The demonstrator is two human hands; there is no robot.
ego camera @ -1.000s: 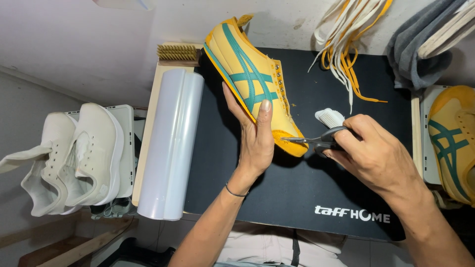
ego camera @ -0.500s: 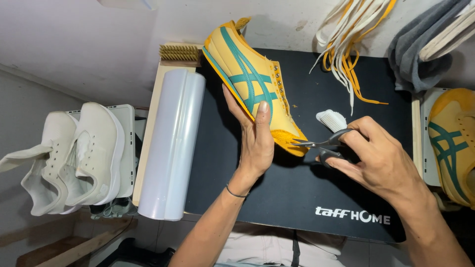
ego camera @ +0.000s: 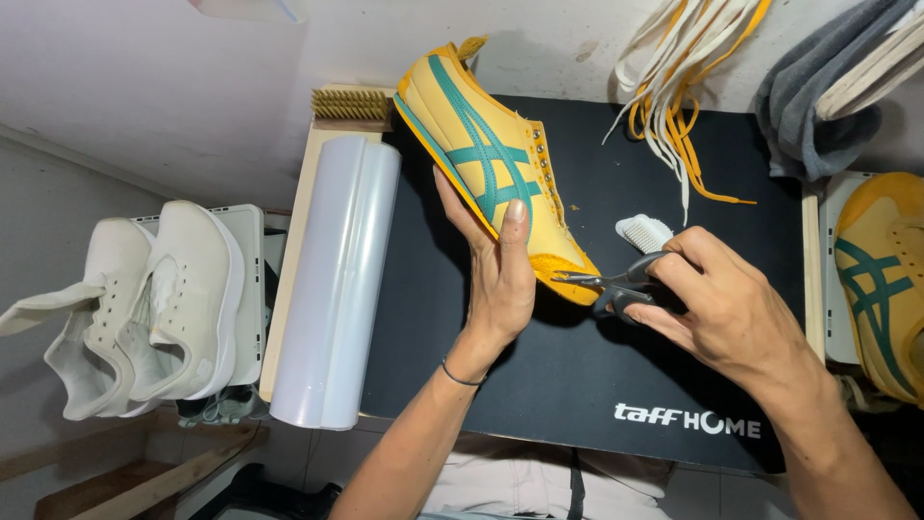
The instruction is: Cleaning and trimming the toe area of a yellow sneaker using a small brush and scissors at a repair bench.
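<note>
Trimming at the toe of the yellow sneaker point(ego camera: 486, 164), held tilted at frame centre over the black mat point(ego camera: 597, 385). Left hand point(ego camera: 500, 279) clasped around the sole; right hand point(ego camera: 722, 308) gripping small scissors point(ego camera: 602, 281), tips touching the toe suede. Probably calls for steady, shallow snips. No containers visible; white sneakers point(ego camera: 125, 308) on a stand at left, laces point(ego camera: 683, 77) upper right.

bare black mat point(ego camera: 597, 385) near hands, film roll point(ego camera: 337, 279) left, laces point(ego camera: 674, 87) behind
</note>
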